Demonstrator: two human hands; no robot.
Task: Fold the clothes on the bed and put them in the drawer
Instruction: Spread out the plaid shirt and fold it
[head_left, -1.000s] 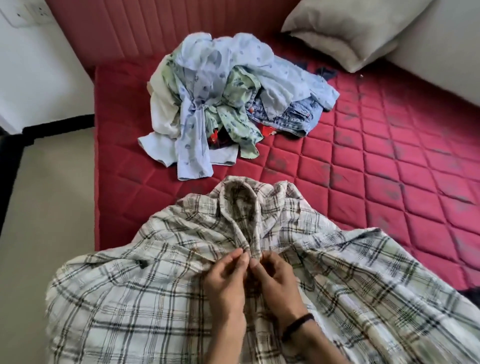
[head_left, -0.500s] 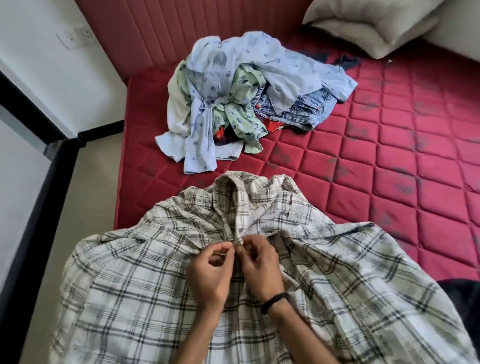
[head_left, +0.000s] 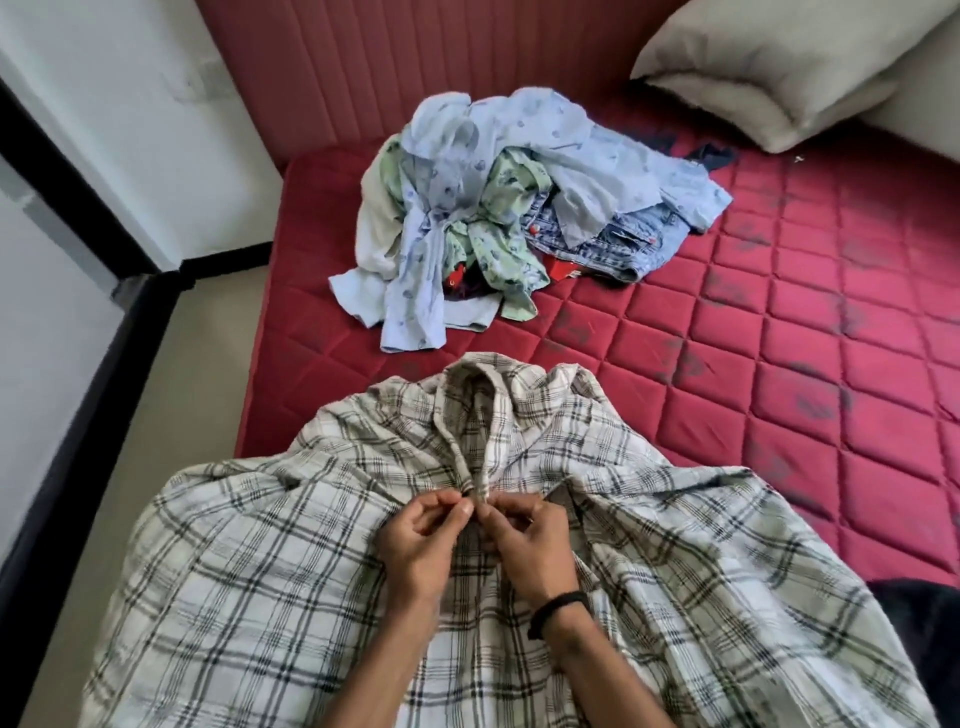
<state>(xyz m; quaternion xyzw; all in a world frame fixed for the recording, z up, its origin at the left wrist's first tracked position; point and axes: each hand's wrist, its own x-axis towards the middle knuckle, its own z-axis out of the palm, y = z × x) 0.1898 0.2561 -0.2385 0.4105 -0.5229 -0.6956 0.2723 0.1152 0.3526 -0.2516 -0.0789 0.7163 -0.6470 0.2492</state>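
Observation:
A white plaid shirt lies spread over the near corner of the red mattress, collar pointing away from me. My left hand and my right hand meet at the shirt's front placket just below the collar, fingertips pinching the two fabric edges together. A black band circles my right wrist. Further back lies a heap of unfolded clothes: pale blue printed shirts, a green printed one, blue jeans, a cream garment. No drawer is in view.
A grey pillow rests at the back right against the red padded headboard. Beige floor and a black frame run along the bed's left side, under a white wall.
The view has shifted slightly, with the bed sitting further right in frame. Both hands stay pinched at the shirt's placket, with only small finger movements.

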